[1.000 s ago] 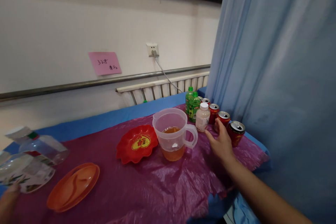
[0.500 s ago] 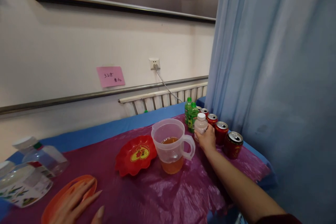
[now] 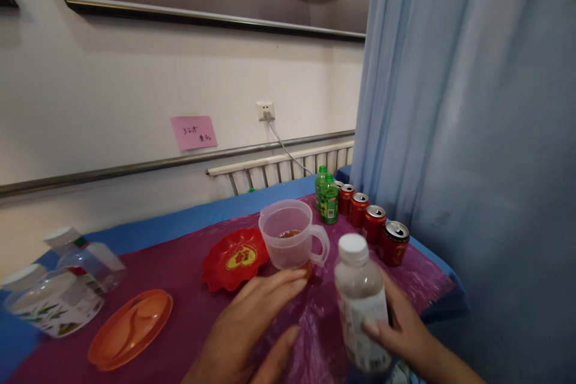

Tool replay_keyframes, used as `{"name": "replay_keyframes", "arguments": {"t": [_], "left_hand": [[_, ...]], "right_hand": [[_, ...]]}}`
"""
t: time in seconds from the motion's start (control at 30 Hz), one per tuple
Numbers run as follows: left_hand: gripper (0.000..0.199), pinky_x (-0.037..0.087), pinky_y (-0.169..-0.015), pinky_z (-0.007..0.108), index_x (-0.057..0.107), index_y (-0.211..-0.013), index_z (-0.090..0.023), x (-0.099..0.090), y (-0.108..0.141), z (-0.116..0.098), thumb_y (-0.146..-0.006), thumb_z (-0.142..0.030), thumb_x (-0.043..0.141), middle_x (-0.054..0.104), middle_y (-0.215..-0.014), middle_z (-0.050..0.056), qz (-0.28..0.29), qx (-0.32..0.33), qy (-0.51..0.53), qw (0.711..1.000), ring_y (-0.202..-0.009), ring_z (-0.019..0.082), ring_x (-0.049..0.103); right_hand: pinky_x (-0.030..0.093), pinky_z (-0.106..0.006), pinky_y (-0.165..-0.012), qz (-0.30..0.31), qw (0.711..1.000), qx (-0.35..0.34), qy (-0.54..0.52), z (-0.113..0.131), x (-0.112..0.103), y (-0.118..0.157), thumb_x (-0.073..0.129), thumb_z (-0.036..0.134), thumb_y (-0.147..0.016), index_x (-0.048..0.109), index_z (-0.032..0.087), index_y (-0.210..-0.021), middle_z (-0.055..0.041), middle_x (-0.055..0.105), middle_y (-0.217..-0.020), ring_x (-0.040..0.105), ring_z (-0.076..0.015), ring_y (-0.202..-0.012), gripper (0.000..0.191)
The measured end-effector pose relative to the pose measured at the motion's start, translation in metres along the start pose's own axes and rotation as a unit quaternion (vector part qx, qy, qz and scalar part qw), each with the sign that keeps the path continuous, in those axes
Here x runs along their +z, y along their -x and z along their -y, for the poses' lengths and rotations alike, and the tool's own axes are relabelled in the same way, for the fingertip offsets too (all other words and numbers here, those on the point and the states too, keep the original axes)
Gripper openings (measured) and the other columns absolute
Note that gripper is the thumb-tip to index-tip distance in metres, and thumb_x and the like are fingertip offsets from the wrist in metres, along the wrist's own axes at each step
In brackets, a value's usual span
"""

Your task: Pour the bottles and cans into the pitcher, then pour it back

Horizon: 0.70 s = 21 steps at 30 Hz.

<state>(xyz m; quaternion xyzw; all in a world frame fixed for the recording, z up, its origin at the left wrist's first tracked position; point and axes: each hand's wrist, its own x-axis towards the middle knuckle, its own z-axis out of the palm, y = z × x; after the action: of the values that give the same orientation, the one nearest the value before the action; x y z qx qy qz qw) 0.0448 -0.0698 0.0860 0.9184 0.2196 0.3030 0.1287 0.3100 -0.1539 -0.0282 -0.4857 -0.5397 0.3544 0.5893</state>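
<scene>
My right hand (image 3: 400,318) is wrapped round a white-capped bottle (image 3: 360,306) with a pale label, held upright near the front of the table. My left hand (image 3: 252,324) is open, fingers stretched toward the bottle, in front of a clear plastic jug (image 3: 288,234) with amber liquid; its fingers hide part of the jug's base. Left of the jug lies a red scalloped plate (image 3: 234,259) with a yellow emblem. An orange divided dish (image 3: 130,330) sits further left.
Red cans (image 3: 374,225) stand in a row at the right, beside green bottles (image 3: 329,201). Two large clear bottles (image 3: 56,303) lean at the far left. A blue curtain (image 3: 472,132) hangs on the right; a wall rail (image 3: 112,169) runs behind the table.
My right hand has lifted the bottle from beside the green bottles and brought it nearer. My left hand has moved right, from over the orange dish to in front of the jug.
</scene>
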Motion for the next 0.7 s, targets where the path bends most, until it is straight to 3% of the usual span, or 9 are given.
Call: {"name": "replay_keyframes", "arguments": {"t": [0.07,0.13,0.3,0.4,0.5,0.6,0.7], "left_hand": [[0.051,0.049,-0.112,0.042,0.049,-0.146,-0.042,-0.004,-0.021,-0.020,-0.096,-0.033,0.058,0.063,-0.144,0.002,0.053,0.029,0.024,0.998,-0.130,0.026,0.061],[0.052,0.048,-0.113,0.042,0.045,-0.148,-0.044,-0.009,-0.032,-0.032,-0.098,-0.032,0.056,0.062,-0.145,0.001,0.100,0.050,0.044,0.993,-0.131,0.024,0.060],[0.051,0.053,-0.106,0.033,0.046,-0.145,-0.051,-0.021,-0.026,-0.037,-0.098,-0.032,0.057,0.070,-0.132,-0.003,0.167,0.037,0.091,0.981,-0.120,0.021,0.065],[0.044,0.055,-0.100,0.029,0.053,-0.140,-0.050,-0.026,-0.018,-0.035,-0.099,-0.034,0.055,0.067,-0.133,-0.003,0.199,-0.005,0.087,0.976,-0.120,0.020,0.063],[0.039,0.055,-0.099,0.030,0.054,-0.139,-0.045,-0.023,-0.015,-0.030,-0.101,-0.039,0.050,0.065,-0.132,0.001,0.187,-0.025,0.090,0.978,-0.119,0.021,0.062],[0.036,0.057,-0.086,0.034,0.064,-0.123,-0.031,-0.015,-0.017,-0.021,-0.096,-0.053,0.056,0.069,-0.114,0.005,0.157,-0.045,0.071,0.984,-0.100,0.022,0.066],[0.057,0.058,-0.077,0.037,0.066,-0.113,-0.024,-0.011,-0.020,-0.014,-0.079,-0.069,0.069,0.071,-0.103,0.007,0.132,-0.090,0.052,0.986,-0.088,0.023,0.066]], "right_hand": [[0.044,-0.045,-0.109,0.125,0.990,0.019,-0.061,0.015,0.006,0.014,0.073,0.063,-0.079,0.051,0.024,-0.145,-0.0121,0.061,-0.141,0.058,-0.0346,-0.128,0.080],[0.042,-0.046,-0.110,0.182,0.980,0.043,-0.071,0.027,0.011,0.021,0.076,0.064,-0.076,0.059,0.025,-0.140,-0.0115,0.064,-0.139,0.058,-0.0353,-0.128,0.077],[0.045,-0.043,-0.108,0.176,0.976,0.119,-0.053,0.032,0.020,0.031,0.080,0.056,-0.075,0.063,0.028,-0.138,-0.0090,0.064,-0.140,0.060,-0.0331,-0.127,0.071],[0.044,-0.041,-0.107,0.208,0.969,0.110,-0.074,0.024,0.027,0.029,0.081,0.051,-0.075,0.063,0.029,-0.137,-0.0077,0.063,-0.141,0.059,-0.0315,-0.127,0.068],[0.048,-0.040,-0.102,0.239,0.962,0.073,-0.114,0.017,0.035,0.022,0.082,0.053,-0.071,0.059,0.026,-0.140,-0.0091,0.065,-0.135,0.062,-0.0315,-0.120,0.077],[0.051,-0.040,-0.096,0.224,0.967,0.047,-0.111,0.014,0.044,0.016,0.080,0.048,-0.072,0.054,0.022,-0.142,-0.0096,0.068,-0.126,0.064,-0.0298,-0.112,0.079],[0.047,-0.043,-0.103,0.206,0.975,0.027,-0.074,0.013,0.048,0.014,0.078,0.039,-0.074,0.052,0.021,-0.142,-0.0106,0.067,-0.126,0.059,-0.0314,-0.121,0.074]]}}
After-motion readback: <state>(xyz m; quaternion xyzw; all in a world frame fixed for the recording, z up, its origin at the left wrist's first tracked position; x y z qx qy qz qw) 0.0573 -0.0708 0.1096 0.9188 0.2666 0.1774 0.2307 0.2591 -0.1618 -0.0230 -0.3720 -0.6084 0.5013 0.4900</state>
